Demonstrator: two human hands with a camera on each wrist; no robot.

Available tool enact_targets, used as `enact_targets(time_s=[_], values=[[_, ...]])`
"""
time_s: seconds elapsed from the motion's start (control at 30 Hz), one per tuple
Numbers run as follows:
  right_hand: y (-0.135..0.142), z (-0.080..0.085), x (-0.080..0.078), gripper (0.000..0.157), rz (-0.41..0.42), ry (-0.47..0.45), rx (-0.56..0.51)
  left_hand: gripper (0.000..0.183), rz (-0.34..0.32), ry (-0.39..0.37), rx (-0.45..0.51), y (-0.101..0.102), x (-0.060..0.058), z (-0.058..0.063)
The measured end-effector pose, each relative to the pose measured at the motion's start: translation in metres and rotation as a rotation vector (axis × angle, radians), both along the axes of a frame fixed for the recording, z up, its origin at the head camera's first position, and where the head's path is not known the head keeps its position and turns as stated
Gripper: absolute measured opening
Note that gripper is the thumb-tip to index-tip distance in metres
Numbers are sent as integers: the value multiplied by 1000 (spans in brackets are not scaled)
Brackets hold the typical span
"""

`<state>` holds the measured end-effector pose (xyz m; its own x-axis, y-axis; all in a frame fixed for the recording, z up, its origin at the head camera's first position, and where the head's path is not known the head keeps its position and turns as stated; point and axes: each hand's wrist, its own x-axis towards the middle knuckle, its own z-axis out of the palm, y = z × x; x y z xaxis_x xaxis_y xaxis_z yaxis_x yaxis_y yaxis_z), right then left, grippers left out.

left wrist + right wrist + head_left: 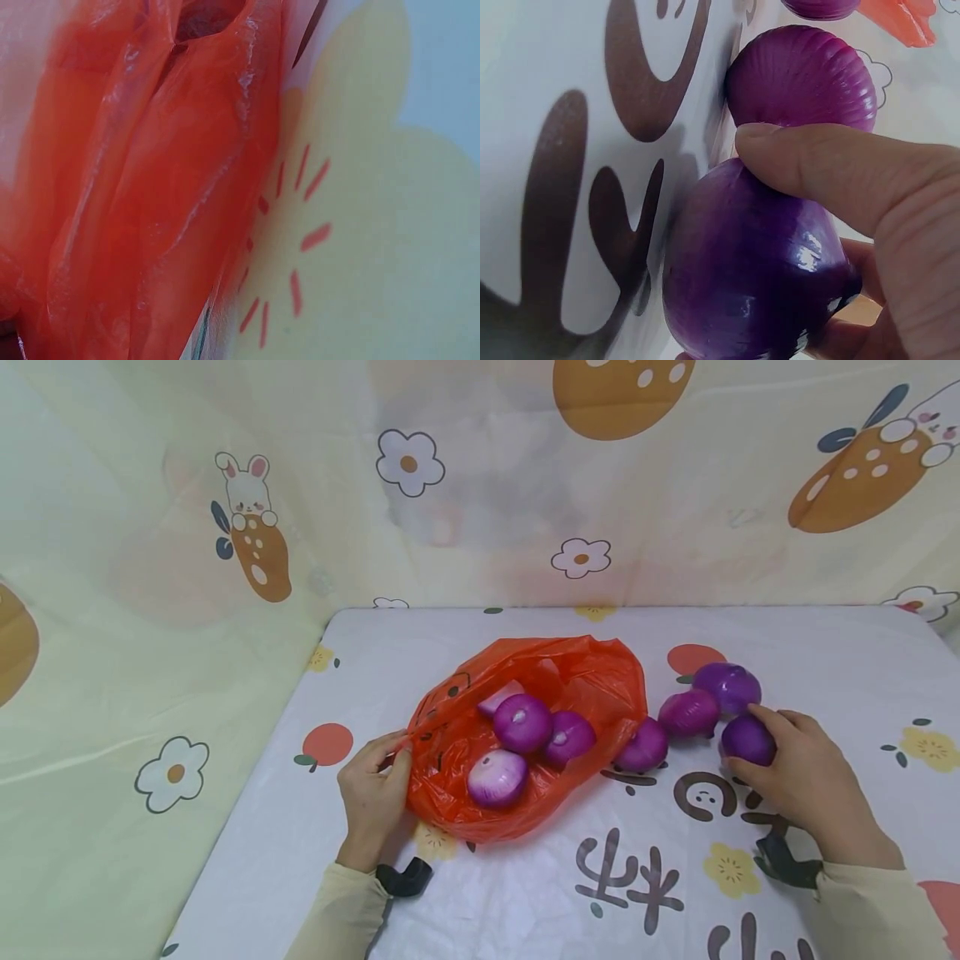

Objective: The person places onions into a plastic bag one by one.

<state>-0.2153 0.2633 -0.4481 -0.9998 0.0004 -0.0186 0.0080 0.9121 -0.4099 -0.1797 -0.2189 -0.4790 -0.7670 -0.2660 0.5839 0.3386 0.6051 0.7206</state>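
Note:
A red plastic bag point(480, 827) lies open in the middle of the table, with several purple onions point(522, 723) inside it. My left hand point(375, 793) pinches the bag's left rim between thumb and fingers; in the left wrist view the creased bag point(180, 172) fills the left half. At the right, my right hand point(813, 777) grips a dark purple onion point(748, 740), thumb on one side and fingers round the other. In the right wrist view that onion point(754, 262) is close to the tabletop. Beside it sit three more onions point(688, 713), the leftmost against the bag's right edge.
A white cloth point(525, 910) with fruit, flower and character prints covers the table. A patterned curtain point(487, 527) hangs behind and another stretch runs along the left side. Black wrist mounts point(405, 877) sit at both sleeves.

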Motion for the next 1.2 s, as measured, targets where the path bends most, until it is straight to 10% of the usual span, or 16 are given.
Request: enact_targets(time_s=[1.2], values=[[-43,46,23,93,75,177,-49,16,-1,-10,-5,0,0,1]])
